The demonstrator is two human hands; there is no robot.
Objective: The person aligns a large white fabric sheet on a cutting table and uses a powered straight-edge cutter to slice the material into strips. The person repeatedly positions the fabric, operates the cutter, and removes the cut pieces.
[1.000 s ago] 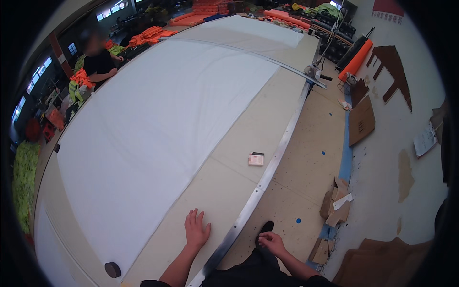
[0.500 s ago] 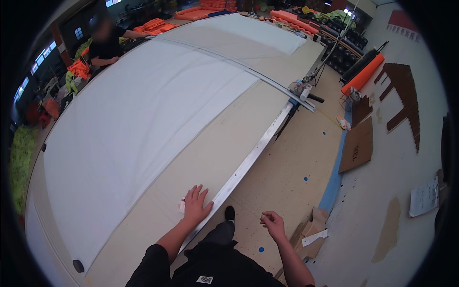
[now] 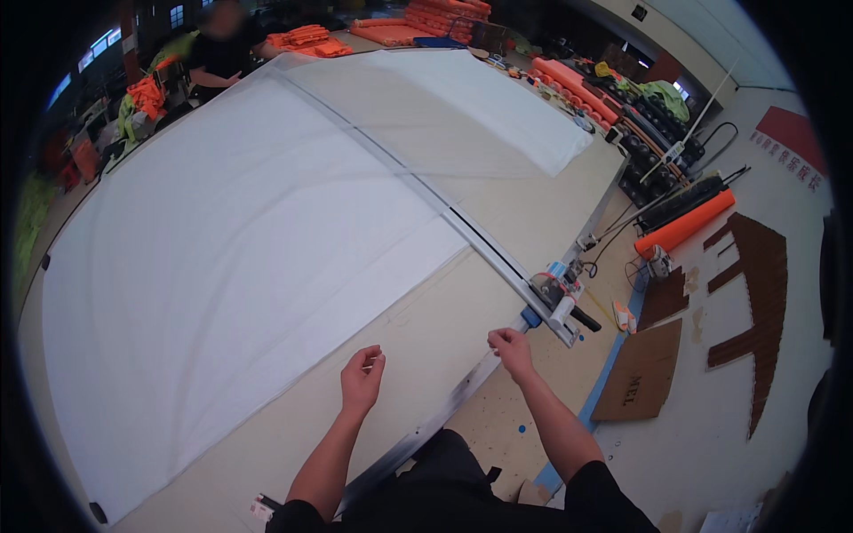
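Observation:
My left hand (image 3: 362, 382) hangs over the bare tan strip of the table, its fingers curled in toward the thumb. A pale speck shows at its fingertips, too small to name. My right hand (image 3: 513, 354) is closed in a pinch above the table's metal edge rail (image 3: 444, 404); what it may hold is hidden. Just beyond it, a cutting machine (image 3: 560, 289) with a black handle sits at the near end of a long crossbar (image 3: 395, 164). A thin white sheet (image 3: 213, 275) covers much of the table, and the crossbar lies across its far part.
Across the table stands another person (image 3: 222, 58) in black. A small box (image 3: 264, 506) lies by my left elbow. Dark weights (image 3: 98, 513) sit at the sheet's edge. To the right are cardboard (image 3: 640, 373) and an orange roll (image 3: 684, 226); fabric rolls (image 3: 577, 93) lie farther back.
I have moved forward along the table toward the cutting machine. My left hand has lifted off the table edge and curled its fingers. My right hand has come up near the crossbar's end.

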